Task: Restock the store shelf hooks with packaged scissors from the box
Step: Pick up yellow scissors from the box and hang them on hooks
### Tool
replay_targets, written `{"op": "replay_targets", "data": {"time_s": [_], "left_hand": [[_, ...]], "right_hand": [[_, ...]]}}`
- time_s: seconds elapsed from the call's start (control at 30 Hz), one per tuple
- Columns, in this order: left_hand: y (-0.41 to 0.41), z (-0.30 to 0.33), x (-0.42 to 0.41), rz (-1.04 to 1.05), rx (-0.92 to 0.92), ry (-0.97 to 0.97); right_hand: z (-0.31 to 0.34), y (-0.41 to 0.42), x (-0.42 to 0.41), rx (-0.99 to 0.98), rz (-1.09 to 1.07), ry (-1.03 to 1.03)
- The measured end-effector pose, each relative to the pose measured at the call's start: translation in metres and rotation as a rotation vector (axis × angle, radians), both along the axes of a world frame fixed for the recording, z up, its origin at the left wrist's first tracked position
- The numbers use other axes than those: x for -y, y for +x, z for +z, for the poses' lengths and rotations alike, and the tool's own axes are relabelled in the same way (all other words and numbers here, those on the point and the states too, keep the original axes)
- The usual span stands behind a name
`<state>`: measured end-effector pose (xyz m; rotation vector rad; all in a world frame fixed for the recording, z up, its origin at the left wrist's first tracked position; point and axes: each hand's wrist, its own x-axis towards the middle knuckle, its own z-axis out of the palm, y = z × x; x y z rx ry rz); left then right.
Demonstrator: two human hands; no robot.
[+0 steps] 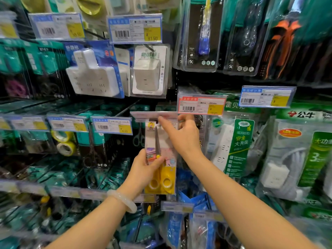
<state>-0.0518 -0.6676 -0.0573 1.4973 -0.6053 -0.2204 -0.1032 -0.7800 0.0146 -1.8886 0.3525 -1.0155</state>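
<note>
Now scissors pack (pixel 160 155) between fingers (pixel 143 157).

A clear plastic pack of yellow-handled scissors (pixel 160 159) is held upright against the shelf front, directly below a clear, tilted price-label holder (pixel 153 116). The steel blades point up towards that holder, and the two yellow loop handles sit at the bottom of the pack, well below it. A printed card with pink and white panels backs the scissors. The pack's top edge is touching or just under the holder.
</note>
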Motion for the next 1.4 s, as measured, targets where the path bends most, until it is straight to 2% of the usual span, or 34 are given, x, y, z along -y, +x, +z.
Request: {"op": "replay_targets", "data": {"time_s": [0.27,0.57,0.83,1.13,1.4], "left_hand": [[0.000,0.002,-0.001,-0.017,-0.038,0.008],[0.005,0.006,-0.006,0.015,-0.024,0.031],[0.004,0.025,0.010,0.105,-0.071,-0.101],[0.009,0.043,0.025,0.229,-0.104,-0.156],[0.009,0.044,0.027,0.224,-0.116,-0.180]], "right_hand": [[0.003,0.001,0.000,0.011,-0.028,-0.042],[0.000,0.007,-0.001,0.032,0.031,0.045],[0.001,0.004,-0.002,0.019,0.128,0.012],[0.003,0.003,-0.001,0.063,0.159,0.062],[0.004,0.001,-0.002,0.040,0.146,0.026]]}}
